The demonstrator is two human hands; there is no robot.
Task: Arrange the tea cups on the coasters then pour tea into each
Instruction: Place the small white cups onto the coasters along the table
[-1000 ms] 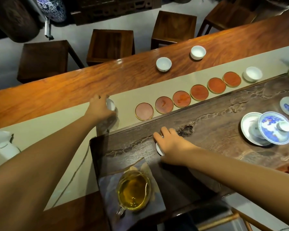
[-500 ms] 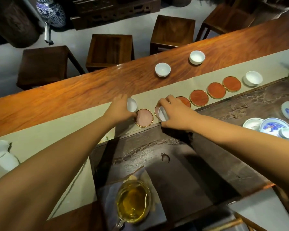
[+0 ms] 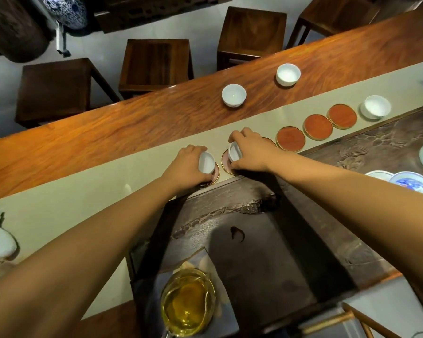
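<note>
Runner [image 3: 108,191] scene: since 0.5 s ago both cups lowered onto coasters; left hand [image 3: 186,167] grasping teacup [image 3: 206,162], right hand [image 3: 250,152] grasping teacup at its 2 o'clock [image 3: 234,152].

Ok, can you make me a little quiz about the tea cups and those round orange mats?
1. True or false: the left hand and the right hand each hold a white cup.
2. How many white cups stand with no hand on them?
A. one B. three C. five
3. Fill in: the glass pitcher holds golden ____.

Key: 1 true. 2 B: two on the wooden table, one on the cloth runner. 3 tea.
</note>
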